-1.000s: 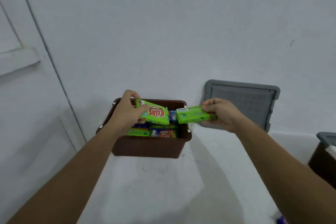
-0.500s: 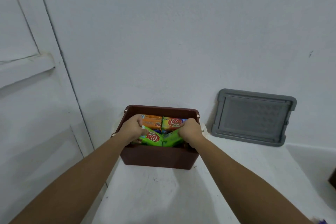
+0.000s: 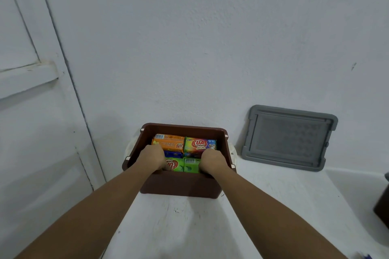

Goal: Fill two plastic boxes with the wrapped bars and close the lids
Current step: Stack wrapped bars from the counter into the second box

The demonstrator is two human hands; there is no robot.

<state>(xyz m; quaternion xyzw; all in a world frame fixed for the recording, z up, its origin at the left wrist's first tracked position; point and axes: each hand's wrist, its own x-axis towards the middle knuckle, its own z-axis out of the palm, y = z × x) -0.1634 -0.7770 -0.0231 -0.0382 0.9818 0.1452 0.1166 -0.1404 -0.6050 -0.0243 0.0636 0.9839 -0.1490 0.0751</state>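
Note:
A brown plastic box [image 3: 183, 128] stands open against the wall on a white surface. Several wrapped bars lie inside: an orange bar [image 3: 168, 143] and a green KUAT bar [image 3: 200, 144] at the back, blue ones in the middle. Both my hands reach into the box's near side. My left hand [image 3: 152, 157] holds a green bar with a red logo [image 3: 176, 164], fingers curled down at its left end. Beside it lies a second green bar [image 3: 191, 165], and my right hand [image 3: 211, 161] holds its right end. The fingertips are hidden inside the box.
A grey lid [image 3: 288, 137] leans against the wall to the right of the box. A second dark box [image 3: 382, 208] shows partly at the right edge. A white door panel [image 3: 37, 132] stands on the left.
Both hands carried the green bars from above the box down into its near side. The bars now lie flat side by side. The view has moved closer.

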